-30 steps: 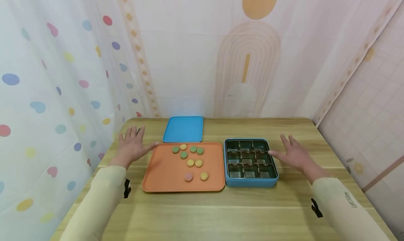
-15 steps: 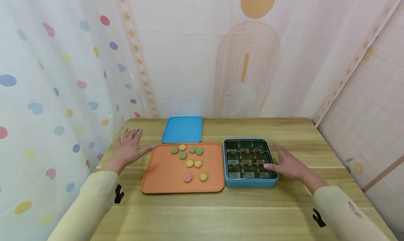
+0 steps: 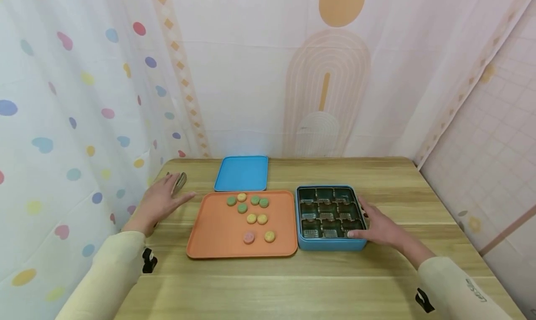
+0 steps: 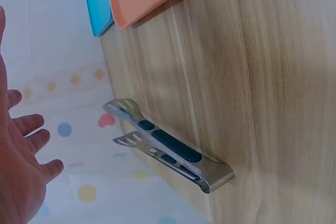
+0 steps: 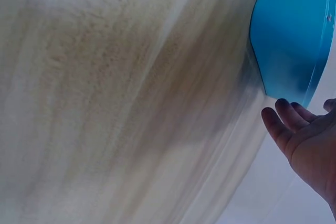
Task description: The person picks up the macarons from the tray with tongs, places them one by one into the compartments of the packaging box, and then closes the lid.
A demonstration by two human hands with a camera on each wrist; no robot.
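Observation:
My left hand (image 3: 157, 206) hovers left of the orange tray (image 3: 217, 234), fingers loose and holding nothing. Close to it, metal tongs (image 4: 176, 148) with dark grip inlays stand on edge on the table in the left wrist view, apart from the fingers. A blue square box (image 3: 332, 245) with a clear insert of several compartments stands right of the tray. My right hand (image 3: 383, 227) is at the box's right side, its thumb over the front right compartment; whether it touches is unclear. On the tray lie several green cookies (image 3: 242, 208), several yellow cookies (image 3: 270, 236) and one pink cookie (image 3: 249, 237).
Behind the tray lies a flat blue square lid-like piece (image 3: 242, 173). Everything stands on a wooden table (image 3: 272, 287). Patterned curtains (image 3: 234, 78) hang along its back and sides.
My right hand has moved forward and left to the box's right side, thumb now over its front compartment. My left hand has drawn left and back from the tray, and the tongs show more.

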